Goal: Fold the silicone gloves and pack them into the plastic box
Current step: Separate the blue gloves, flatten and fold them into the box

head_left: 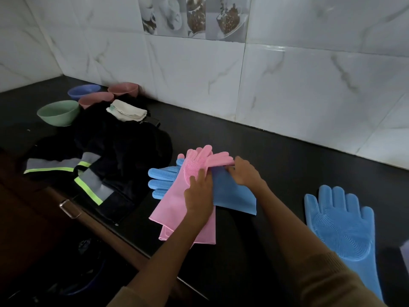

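Note:
Two pink silicone gloves lie stacked on the black counter, cuffs toward me, partly over a blue silicone glove whose fingers stick out to the left. My left hand presses flat on the pink gloves' palm area. Just beyond it, my right hand pinches the pink fingers, bent over to the right. A second blue glove rests flat, palm up, at the right. No plastic box shows in view.
Dark clothing with grey and yellow reflective stripes is piled at the left, a white folded cloth on it. Green, blue and pink bowls stand behind. The tiled wall runs along the back; the counter edge is near me.

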